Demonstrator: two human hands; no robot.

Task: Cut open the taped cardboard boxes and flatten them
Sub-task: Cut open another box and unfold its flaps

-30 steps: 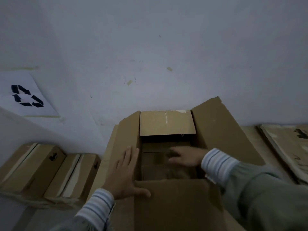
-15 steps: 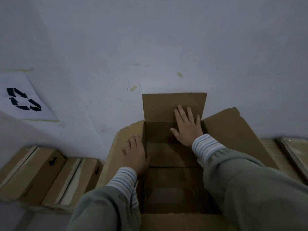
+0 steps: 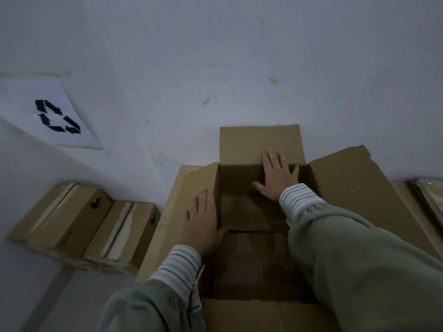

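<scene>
1. Pressing flat, the right hand [image 3: 278,178] lies palm-down against the far inner wall of the open cardboard box [image 3: 244,212]; fingers straight and spread, fingertips reaching the fold of the far flap [image 3: 259,144], thumb out to the left. Grasping nothing.
2. Left hand [image 3: 202,226] rests palm-down on the left flap [image 3: 191,185], fingers straight and together, pointing away from the person; thumb hooks over the flap's inner edge into the box. Relaxed, nothing clenched.
3. Both forearms in grey-green sleeves with striped cuffs; right forearm crosses over the box's right side, left forearm enters from the bottom edge of the head view.
4. Box sits on a wooden bench [image 3: 155,248], against the wall [image 3: 215,56]. All four top flaps folded out: far flap upright against the wall, right flap [image 3: 359,200] splayed wide and low, near flap [image 3: 251,315] toward the person.
5. Box interior dark; a seam crosses the bottom, detail unclear.
6. Left of the bench's edge, lower down: two closed boxes [image 3: 79,224] side by side, pale tape along their tops, close to the wall.
7. Paper sheet with a recycling symbol [image 3: 55,116] is taped to the wall, upper left.
8. Right edge of bench: flat cardboard pieces [image 3: 429,202], partly cut off by the view.
9. Open room: bare bench strip left of the box; floor at lower left.
</scene>
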